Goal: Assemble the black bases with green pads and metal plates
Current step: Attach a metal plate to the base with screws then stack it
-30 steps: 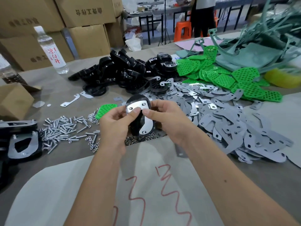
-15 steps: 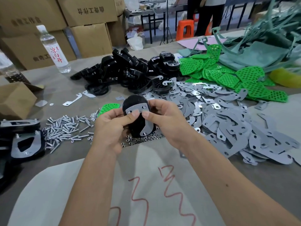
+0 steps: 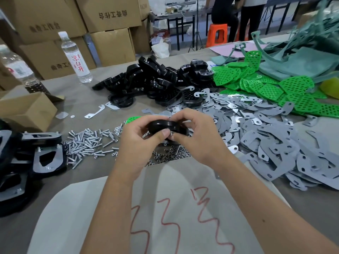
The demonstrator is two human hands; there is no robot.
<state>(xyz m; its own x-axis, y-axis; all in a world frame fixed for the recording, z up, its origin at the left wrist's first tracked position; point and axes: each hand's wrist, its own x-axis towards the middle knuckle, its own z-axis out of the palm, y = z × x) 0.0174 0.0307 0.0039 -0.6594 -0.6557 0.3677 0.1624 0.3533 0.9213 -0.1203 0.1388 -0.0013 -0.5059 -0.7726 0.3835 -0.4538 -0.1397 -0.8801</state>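
Both hands hold one black base [image 3: 165,126] above the table, tipped so I see its edge and dark side. My left hand [image 3: 139,145] grips its left end, thumb on the near rim. My right hand [image 3: 198,136] grips the right end and pinches a small metal piece at the near rim. A green pad [image 3: 133,119] lies on the table just behind my left hand. Loose black bases [image 3: 150,81] are heaped at the back, green pads [image 3: 275,88] at the back right, grey metal plates [image 3: 266,143] at the right.
Screws [image 3: 88,143] and small nuts [image 3: 168,156] lie scattered under and left of the hands. Finished assemblies [image 3: 44,156] are stacked at the left edge. A water bottle [image 3: 75,57], a small carton [image 3: 25,110] and cardboard boxes [image 3: 110,13] stand behind. People stand at far tables.
The base has been tipped over: its plate-covered face was towards me before, now only its edge and dark side show. Both hands kept their grip and stayed in about the same spot.
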